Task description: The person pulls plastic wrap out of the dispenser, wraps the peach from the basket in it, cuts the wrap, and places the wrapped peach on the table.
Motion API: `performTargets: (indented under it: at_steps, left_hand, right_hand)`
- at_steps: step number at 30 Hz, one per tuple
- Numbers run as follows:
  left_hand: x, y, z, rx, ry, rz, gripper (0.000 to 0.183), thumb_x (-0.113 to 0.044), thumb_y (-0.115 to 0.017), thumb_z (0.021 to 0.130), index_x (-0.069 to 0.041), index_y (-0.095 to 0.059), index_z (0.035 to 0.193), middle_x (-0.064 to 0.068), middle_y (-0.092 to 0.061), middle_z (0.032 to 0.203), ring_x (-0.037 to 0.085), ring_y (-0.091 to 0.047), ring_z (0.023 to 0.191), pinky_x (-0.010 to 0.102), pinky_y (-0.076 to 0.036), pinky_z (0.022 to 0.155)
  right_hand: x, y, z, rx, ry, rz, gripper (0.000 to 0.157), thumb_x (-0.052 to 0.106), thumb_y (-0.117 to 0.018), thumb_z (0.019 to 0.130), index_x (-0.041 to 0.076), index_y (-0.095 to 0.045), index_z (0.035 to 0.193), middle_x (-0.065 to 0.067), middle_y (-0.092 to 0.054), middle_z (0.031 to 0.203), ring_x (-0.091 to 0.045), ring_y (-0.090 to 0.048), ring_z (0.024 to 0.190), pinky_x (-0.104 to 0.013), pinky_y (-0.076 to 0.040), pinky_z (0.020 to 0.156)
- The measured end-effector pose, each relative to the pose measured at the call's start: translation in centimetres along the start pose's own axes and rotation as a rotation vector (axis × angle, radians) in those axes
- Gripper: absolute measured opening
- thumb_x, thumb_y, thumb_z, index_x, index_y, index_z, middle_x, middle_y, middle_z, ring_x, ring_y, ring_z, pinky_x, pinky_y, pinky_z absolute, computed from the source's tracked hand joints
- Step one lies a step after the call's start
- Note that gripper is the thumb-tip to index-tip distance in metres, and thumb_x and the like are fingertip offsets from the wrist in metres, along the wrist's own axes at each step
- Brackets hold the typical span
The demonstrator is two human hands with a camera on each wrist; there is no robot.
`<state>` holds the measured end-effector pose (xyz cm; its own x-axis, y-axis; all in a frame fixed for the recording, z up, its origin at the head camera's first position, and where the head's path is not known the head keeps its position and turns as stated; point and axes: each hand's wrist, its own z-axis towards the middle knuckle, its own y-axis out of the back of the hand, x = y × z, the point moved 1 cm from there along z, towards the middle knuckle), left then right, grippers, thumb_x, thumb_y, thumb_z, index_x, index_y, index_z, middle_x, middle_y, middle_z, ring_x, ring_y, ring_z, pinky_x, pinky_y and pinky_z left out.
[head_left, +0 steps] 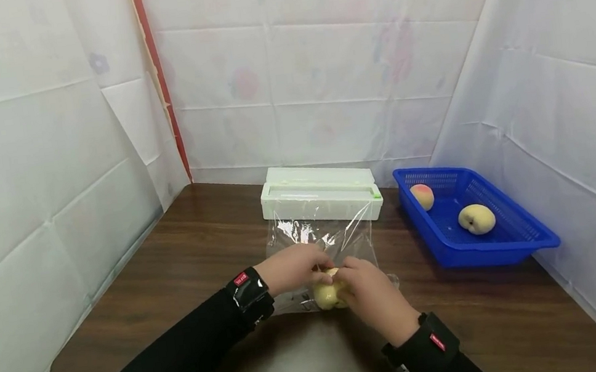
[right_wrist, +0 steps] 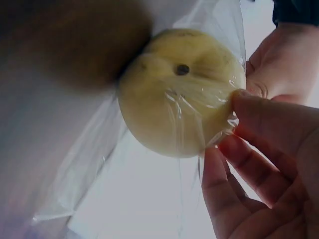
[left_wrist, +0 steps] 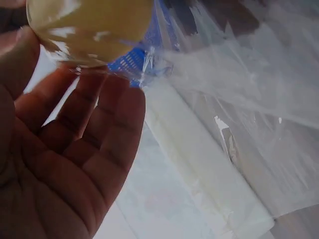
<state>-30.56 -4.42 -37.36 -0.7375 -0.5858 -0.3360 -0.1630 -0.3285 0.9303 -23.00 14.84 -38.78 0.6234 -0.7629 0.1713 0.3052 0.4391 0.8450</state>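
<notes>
Both hands hold a pale yellow peach [head_left: 325, 297] low over the near middle of the table. Clear plastic film [head_left: 357, 237] runs from a white cling film box [head_left: 314, 207] to the fruit. In the right wrist view, film lies over part of the peach [right_wrist: 169, 114], and a dark stem pit shows bare. My left hand [head_left: 294, 268] grips the far left side, thumb and fingertips against the film-covered skin in the left wrist view. From the right, my right hand [head_left: 375, 297] pinches film and fruit between thumb and fingers.
At the right of the brown wooden table [head_left: 188, 243] stands a blue plastic basket [head_left: 498, 246]. Inside it lie a pinkish peach [head_left: 422, 196] and a yellow peach [head_left: 477, 219]. The film box's lid [head_left: 319, 174] is up at the back. White sheeting [head_left: 317, 66] hangs around the table.
</notes>
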Motion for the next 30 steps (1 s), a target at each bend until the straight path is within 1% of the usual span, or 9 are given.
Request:
performTargets:
  at_steps: [4,6,8,11,14,18,21,23,30]
  left_hand:
    - [-0.4,-0.1,-0.4,-0.050,0.050,0.049,0.037,-0.035,-0.074,0.101,-0.017,-0.069,0.133,-0.003,-0.078,0.115,0.012,-0.073,0.103,0.029,-0.059,0.086]
    - [-0.9,0.1,-0.8,-0.101,0.049,0.088,0.041,-0.031,-0.074,0.102,-0.017,-0.066,0.139,-0.001,-0.077,0.122,0.014,-0.073,0.110,0.031,-0.060,0.092]
    - [-1.6,0.3,-1.2,-0.169,0.022,0.150,0.033,-0.026,-0.075,0.101,-0.016,-0.070,0.132,0.000,-0.077,0.119,0.015,-0.072,0.107,0.031,-0.059,0.092]
    - [-2.9,0.6,-1.9,-0.283,-0.044,0.254,0.016,-0.019,-0.078,0.098,-0.015,-0.076,0.113,-0.002,-0.073,0.102,0.013,-0.067,0.094,0.028,-0.057,0.084]
    - [-4.0,0.6,-2.5,-0.341,-0.087,0.324,0.004,-0.017,-0.080,0.095,-0.015,-0.076,0.096,-0.005,-0.065,0.086,0.011,-0.059,0.079,0.025,-0.052,0.073]
    - [-4.5,0.1,-2.8,-0.306,-0.100,0.329,0.010,-0.019,-0.080,0.094,-0.015,-0.074,0.087,-0.006,-0.058,0.077,0.008,-0.049,0.069,0.021,-0.044,0.064]
    - [-4.3,-0.5,-2.6,-0.268,-0.089,0.314,0.012,-0.018,-0.078,0.096,-0.016,-0.073,0.085,-0.007,-0.055,0.077,0.006,-0.044,0.067,0.018,-0.040,0.061]
    - [-4.1,-0.8,-2.5,-0.264,-0.077,0.307,0.012,-0.017,-0.076,0.096,-0.016,-0.073,0.085,-0.007,-0.053,0.077,0.005,-0.043,0.066,0.018,-0.038,0.059]
    - [-3.6,-1.1,-2.0,-0.275,-0.037,0.290,0.009,-0.017,-0.076,0.096,-0.015,-0.076,0.087,-0.007,-0.055,0.079,0.004,-0.045,0.066,0.017,-0.040,0.058]
  right_hand:
    - [-0.4,0.0,0.7,0.017,0.034,0.022,0.018,-0.002,-0.087,0.079,0.009,-0.077,0.090,0.002,-0.065,0.090,-0.014,-0.062,0.084,-0.031,-0.055,0.077]
    - [-0.5,0.1,1.0,0.036,0.038,0.056,0.017,-0.002,-0.086,0.080,0.008,-0.077,0.090,0.000,-0.067,0.092,-0.015,-0.064,0.086,-0.031,-0.056,0.078]
    - [-0.7,0.2,1.3,0.057,0.035,0.092,0.017,-0.002,-0.086,0.081,0.007,-0.077,0.091,-0.001,-0.067,0.094,-0.015,-0.065,0.087,-0.031,-0.057,0.079]
    - [-0.9,0.2,1.6,0.094,0.024,0.122,0.015,-0.001,-0.086,0.083,0.008,-0.076,0.091,-0.001,-0.066,0.094,-0.015,-0.065,0.087,-0.030,-0.057,0.078]
    - [-1.3,0.3,1.8,0.128,0.006,0.138,0.014,0.002,-0.086,0.085,0.010,-0.077,0.092,-0.001,-0.064,0.093,-0.014,-0.063,0.085,-0.028,-0.056,0.076]
    - [-1.7,0.3,2.1,0.157,-0.007,0.145,0.011,0.005,-0.085,0.088,0.012,-0.077,0.093,0.001,-0.062,0.092,-0.012,-0.060,0.084,-0.026,-0.054,0.074]
    - [-1.9,0.4,2.3,0.169,0.001,0.159,0.009,0.005,-0.083,0.090,0.012,-0.077,0.093,0.001,-0.062,0.091,-0.012,-0.060,0.084,-0.026,-0.055,0.075]
    - [-2.1,0.4,2.5,0.177,0.003,0.176,0.008,0.004,-0.081,0.092,0.011,-0.077,0.092,0.000,-0.062,0.091,-0.013,-0.060,0.085,-0.026,-0.055,0.075]
    - [-2.7,0.1,3.2,0.210,-0.025,0.181,0.010,0.007,-0.080,0.094,0.013,-0.074,0.089,0.001,-0.063,0.090,-0.012,-0.058,0.086,-0.027,-0.053,0.075]
